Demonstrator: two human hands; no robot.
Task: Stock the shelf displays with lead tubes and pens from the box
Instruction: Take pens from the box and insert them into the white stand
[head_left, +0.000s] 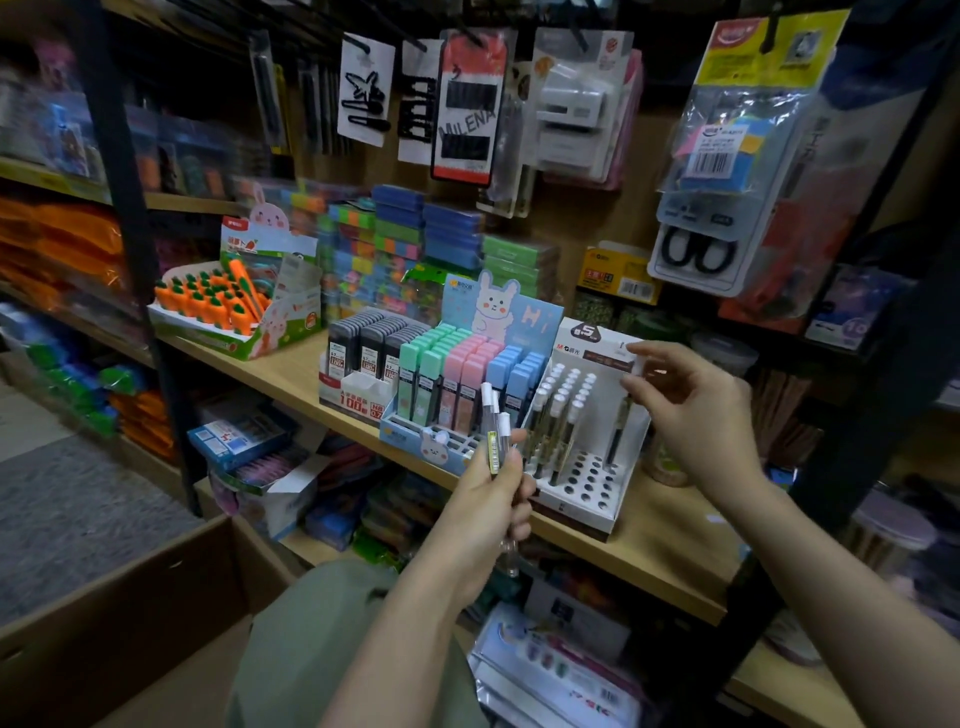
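A white pen display (597, 499) with rows of holes stands on the wooden shelf (665, 551); several white-capped pens (558, 410) fill its left side. My left hand (488, 514) grips a small bundle of white-capped pens (494, 431) just in front of the display. My right hand (701, 415) pinches the top of a single dark pen (619, 431) whose lower end reaches the holes on the display's right side. Left of it stand a pastel lead-tube display (457, 374) and a black lead-tube display (363, 348).
A carrot-shaped item display (223, 306) sits further left on the same shelf. Packaged hair clips and scissors (696, 254) hang above. An open cardboard box (130, 587) stands at lower left beside my knee. More stock fills the shelves below.
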